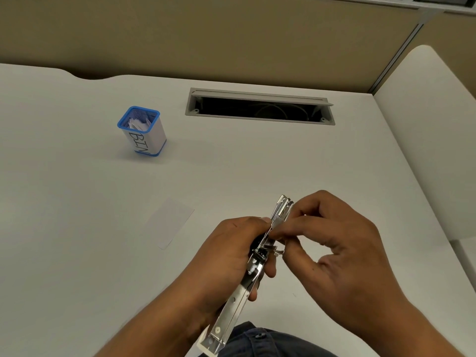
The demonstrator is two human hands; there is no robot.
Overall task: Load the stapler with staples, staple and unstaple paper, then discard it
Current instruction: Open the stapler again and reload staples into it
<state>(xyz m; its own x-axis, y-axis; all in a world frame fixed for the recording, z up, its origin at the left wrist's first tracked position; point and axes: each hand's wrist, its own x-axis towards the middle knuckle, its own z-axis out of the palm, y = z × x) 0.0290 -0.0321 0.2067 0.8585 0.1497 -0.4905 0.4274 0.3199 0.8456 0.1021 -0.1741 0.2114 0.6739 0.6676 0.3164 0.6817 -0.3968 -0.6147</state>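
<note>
A metal stapler is swung fully open above the white desk, its lid pointing toward me and its staple channel pointing away. My left hand grips it around the hinge. My right hand pinches at the channel with thumb and fingertips, on what looks like a small strip of staples, mostly hidden by my fingers. A small white slip of paper lies flat on the desk, left of my hands.
A blue-rimmed mesh cup labelled BIN with paper scraps stands at the far left. An open cable slot cuts the desk's far side. A beige partition runs behind, and a white panel stands at the right.
</note>
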